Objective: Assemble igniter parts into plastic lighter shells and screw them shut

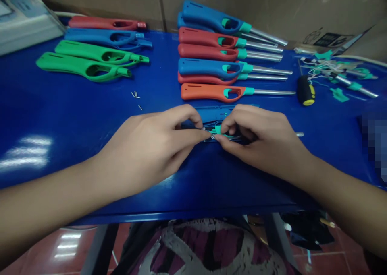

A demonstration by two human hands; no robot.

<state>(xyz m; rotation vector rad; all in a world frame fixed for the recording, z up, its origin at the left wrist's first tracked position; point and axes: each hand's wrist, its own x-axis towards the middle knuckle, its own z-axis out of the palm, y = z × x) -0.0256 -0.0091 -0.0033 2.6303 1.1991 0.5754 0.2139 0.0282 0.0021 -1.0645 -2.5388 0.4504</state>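
Observation:
A blue stick lighter lies opened in front of me, one blue shell half (208,114) showing behind my fingers. Between my hands a teal trigger (218,129) and thin wires are visible, and a metal tube (299,134) sticks out on the right. My left hand (157,140) is closed, thumb and forefinger pinching at the lighter's inside parts. From the other side my right hand (263,136) also pinches there, its fingers curled beside the trigger. The fingertips cover much of the lighter, so the exact parts gripped are hidden.
Assembled lighters (208,92) with metal tubes lie in a column behind my hands. Green shells (69,63), with blue and red ones, are at the left. Small screws (135,95) lie nearby. A screwdriver (306,90) and loose wired parts (335,73) are at the right. A cardboard box (121,1) stands behind.

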